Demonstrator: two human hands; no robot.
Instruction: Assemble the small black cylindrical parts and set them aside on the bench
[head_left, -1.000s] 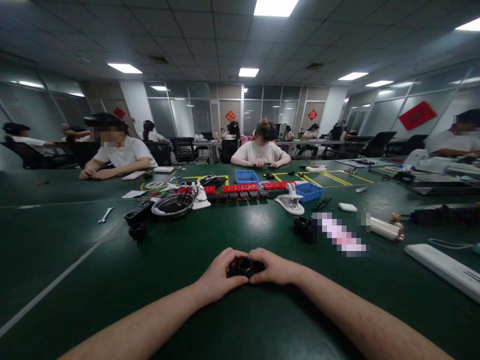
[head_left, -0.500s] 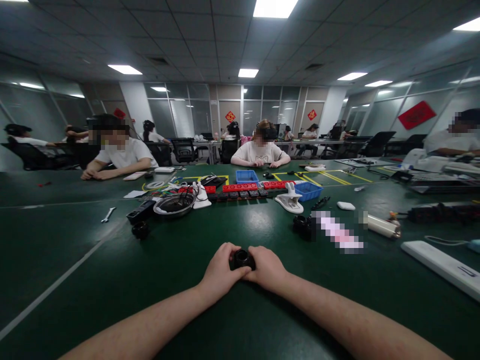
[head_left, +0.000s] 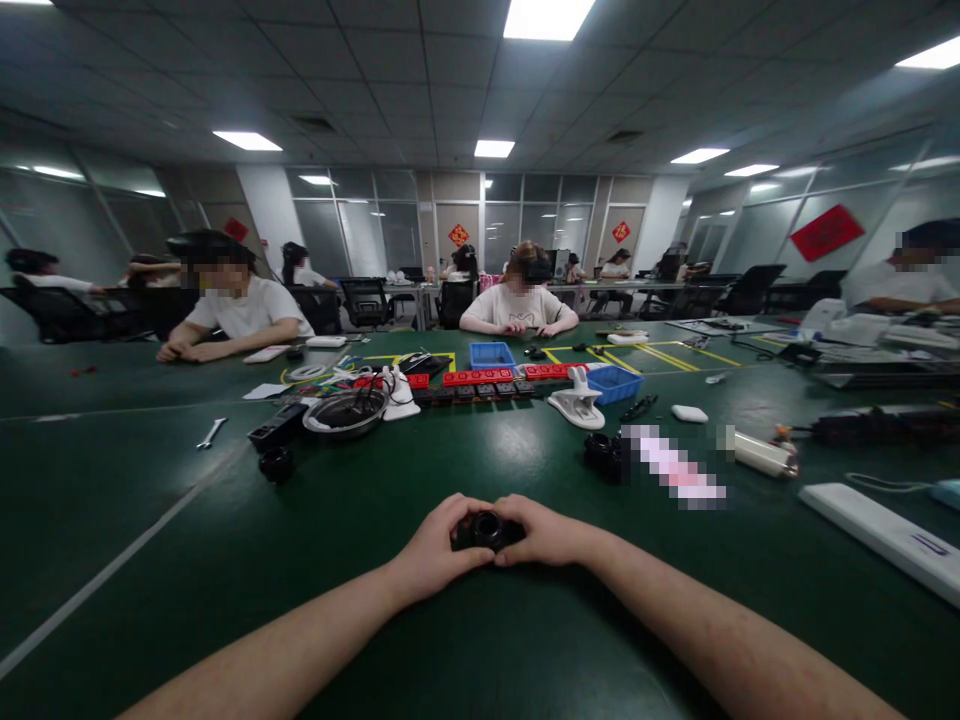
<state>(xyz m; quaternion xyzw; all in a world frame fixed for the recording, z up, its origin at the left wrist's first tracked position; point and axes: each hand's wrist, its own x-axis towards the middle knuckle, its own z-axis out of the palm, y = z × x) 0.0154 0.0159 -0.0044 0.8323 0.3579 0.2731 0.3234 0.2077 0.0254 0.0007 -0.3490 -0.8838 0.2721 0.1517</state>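
Between my two hands is a black round part with a hole (head_left: 488, 529), its ring-shaped opening facing up and toward me. My left hand (head_left: 441, 543) curls around its left side, thumb across the front. From the right, my right hand (head_left: 543, 531) grips the other side, and the two thumbs nearly meet before it. The fingers behind the part are mostly hidden. Similar-looking black round parts (head_left: 602, 455) lie on the green table ahead to the right, and another black round part (head_left: 276, 464) sits ahead to the left.
Beyond my hands stand a metal bowl (head_left: 345, 412), white clip bases (head_left: 577, 401), red strips (head_left: 478, 376) and blue bins (head_left: 614, 382). A wrench (head_left: 212, 433) lies left; a white power strip (head_left: 885, 540) lies right. A person (head_left: 520, 300) sits across the table (head_left: 480, 650).
My hands have spread slightly apart around the black round part, so more of its sides shows. The part appears a little lower in view.
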